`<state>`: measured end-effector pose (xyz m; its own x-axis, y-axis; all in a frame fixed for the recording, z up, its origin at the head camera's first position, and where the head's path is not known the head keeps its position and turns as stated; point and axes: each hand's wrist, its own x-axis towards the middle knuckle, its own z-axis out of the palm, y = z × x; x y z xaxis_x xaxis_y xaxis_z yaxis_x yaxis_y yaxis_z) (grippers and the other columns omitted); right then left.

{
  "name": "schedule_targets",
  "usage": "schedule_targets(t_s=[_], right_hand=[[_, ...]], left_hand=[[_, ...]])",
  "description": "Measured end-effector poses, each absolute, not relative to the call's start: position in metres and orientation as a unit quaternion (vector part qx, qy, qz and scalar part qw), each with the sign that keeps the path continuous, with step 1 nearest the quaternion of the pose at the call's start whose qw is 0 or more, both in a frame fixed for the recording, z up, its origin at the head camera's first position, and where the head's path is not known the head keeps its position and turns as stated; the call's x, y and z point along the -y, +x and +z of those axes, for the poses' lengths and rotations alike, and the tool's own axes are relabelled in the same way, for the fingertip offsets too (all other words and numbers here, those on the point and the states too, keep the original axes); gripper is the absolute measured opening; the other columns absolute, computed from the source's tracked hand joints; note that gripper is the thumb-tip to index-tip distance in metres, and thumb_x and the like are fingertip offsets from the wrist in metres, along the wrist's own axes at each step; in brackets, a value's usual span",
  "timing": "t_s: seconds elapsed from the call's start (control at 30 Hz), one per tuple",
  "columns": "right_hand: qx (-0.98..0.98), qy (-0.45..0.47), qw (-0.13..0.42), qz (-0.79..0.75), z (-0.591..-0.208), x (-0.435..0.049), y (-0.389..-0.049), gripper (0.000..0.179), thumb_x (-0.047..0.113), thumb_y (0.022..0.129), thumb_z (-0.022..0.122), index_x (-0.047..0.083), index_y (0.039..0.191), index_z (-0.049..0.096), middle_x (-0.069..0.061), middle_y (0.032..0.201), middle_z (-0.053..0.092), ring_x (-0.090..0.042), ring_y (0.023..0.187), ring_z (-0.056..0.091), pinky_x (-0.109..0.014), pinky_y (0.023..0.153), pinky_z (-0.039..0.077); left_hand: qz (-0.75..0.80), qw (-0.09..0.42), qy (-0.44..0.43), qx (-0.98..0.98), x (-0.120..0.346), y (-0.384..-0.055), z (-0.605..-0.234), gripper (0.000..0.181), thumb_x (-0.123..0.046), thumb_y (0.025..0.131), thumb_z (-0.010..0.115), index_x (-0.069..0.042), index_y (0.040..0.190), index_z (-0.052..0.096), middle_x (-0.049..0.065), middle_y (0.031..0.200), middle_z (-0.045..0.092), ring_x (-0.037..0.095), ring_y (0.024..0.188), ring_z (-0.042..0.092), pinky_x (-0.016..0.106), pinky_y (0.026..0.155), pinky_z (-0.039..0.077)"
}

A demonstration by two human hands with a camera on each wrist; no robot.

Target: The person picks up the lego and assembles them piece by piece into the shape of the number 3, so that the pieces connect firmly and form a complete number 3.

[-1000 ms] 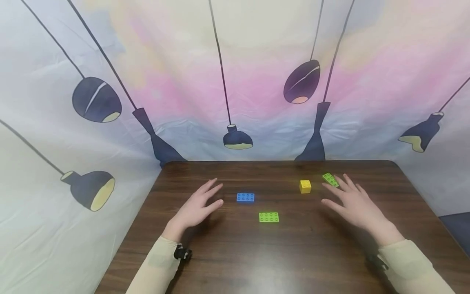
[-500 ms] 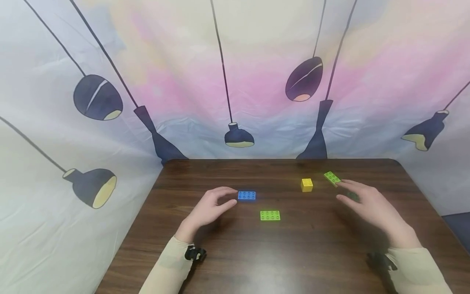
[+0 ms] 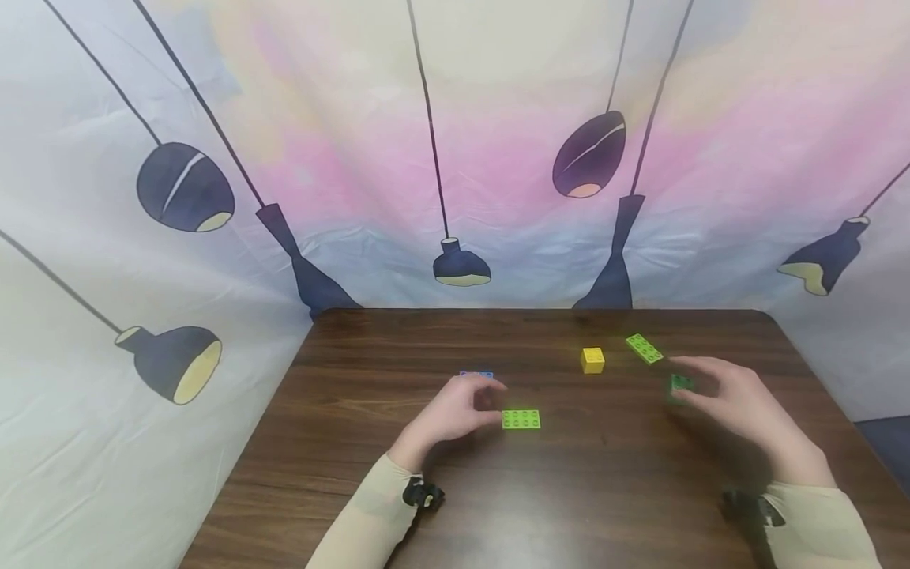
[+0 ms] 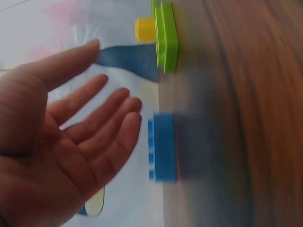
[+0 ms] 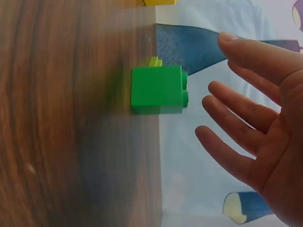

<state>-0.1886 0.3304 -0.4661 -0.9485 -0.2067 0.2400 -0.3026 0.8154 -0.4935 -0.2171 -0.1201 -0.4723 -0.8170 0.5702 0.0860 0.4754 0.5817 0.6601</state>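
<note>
Grip of the left hand (image 3: 453, 409) gapes loosely, holding nothing, lime brick (image 3: 522, 420) at its three o'clock in head view; right hand (image 3: 745, 409) likewise, green block (image 3: 680, 384) at nine o'clock.

Lime-green brick (image 3: 521, 420), two rows of four studs, is lying studs up mid-table, long sides running parallel to far edge of table (image 3: 540, 506). Blue brick (image 4: 164, 147) is lying studs up, nearer left edge. Boxy green block (image 5: 157, 90) is sitting studs up toward right edge.
</note>
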Motion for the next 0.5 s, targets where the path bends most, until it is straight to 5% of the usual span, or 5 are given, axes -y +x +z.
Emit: schedule_targets(t_s=[0.5], right_hand=[[0.951,0.089,-0.007,0.296,-0.475,-0.349,-0.191,0.072,0.046,0.084,0.078,0.010,0.141,0.053,-0.027,0.139,0.052,-0.054,0.126,0.044,-0.069,0.090,0.038]], left_hand=[[0.320,0.118,0.252,-0.906,0.092,-0.220,-0.487,0.041,-0.019,0.075,0.087,-0.011,0.112,0.072,-0.003,0.091,0.065,0.011,0.080,0.059,0.024,0.069,0.047]])
